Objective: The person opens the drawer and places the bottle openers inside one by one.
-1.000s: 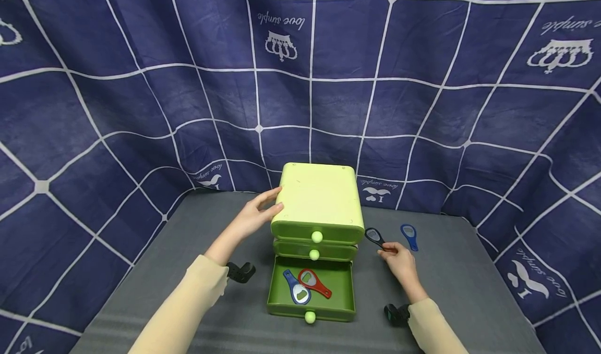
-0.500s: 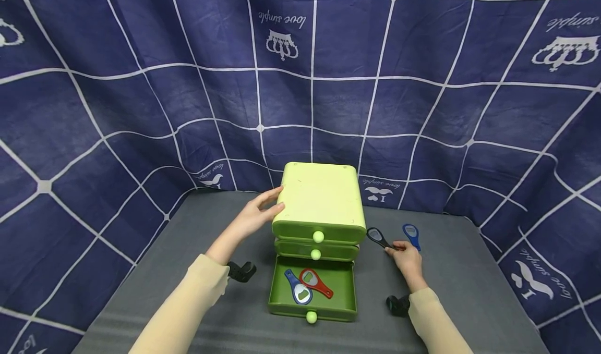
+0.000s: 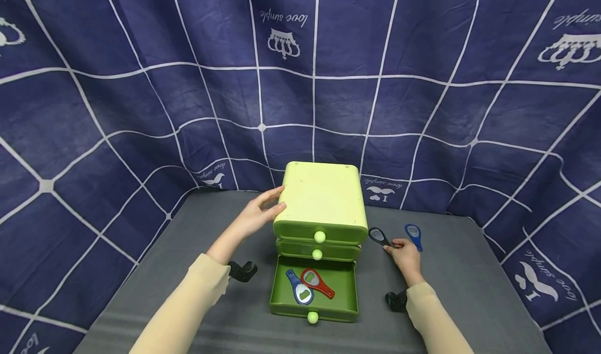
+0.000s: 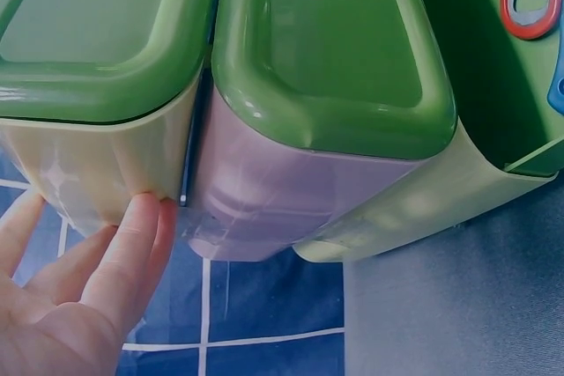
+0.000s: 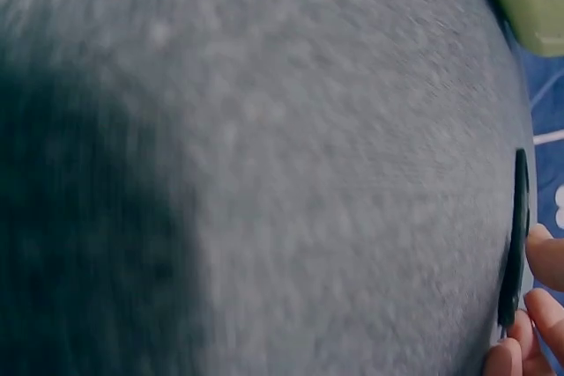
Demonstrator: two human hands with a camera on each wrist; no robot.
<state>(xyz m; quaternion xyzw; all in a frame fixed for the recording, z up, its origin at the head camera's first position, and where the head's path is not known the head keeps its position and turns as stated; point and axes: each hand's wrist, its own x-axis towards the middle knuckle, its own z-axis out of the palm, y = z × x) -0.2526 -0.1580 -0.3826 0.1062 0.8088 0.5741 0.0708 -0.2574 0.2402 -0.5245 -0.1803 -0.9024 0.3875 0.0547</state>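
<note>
A small drawer cabinet [image 3: 324, 192] with a pale yellow-green top stands mid-table. My left hand [image 3: 255, 213] rests its fairly straight fingertips on the cabinet's left side, also seen in the left wrist view. The bottom drawer [image 3: 338, 286] is pulled out; in it lie a blue bottle opener [image 3: 296, 283] and a red bottle opener [image 3: 324, 289]. Right of the cabinet, a black bottle opener [image 3: 377, 235] lies on the table, and my right hand [image 3: 407, 260] pinches its handle end. Beyond that hand lies another blue bottle opener [image 3: 413, 234], untouched.
Two upper drawers, with a top knob [image 3: 320, 237] and a middle knob [image 3: 317, 254], are closed. A grey cloth covers the table [image 3: 469, 270]. A navy curtain [image 3: 357, 104] with white lines hangs behind and along both sides. Black devices sit at both wrists.
My right hand has shifted slightly right along the black bottle opener's handle, nearer the loose blue opener. My left hand keeps its place on the cabinet. The head view has drifted slightly.
</note>
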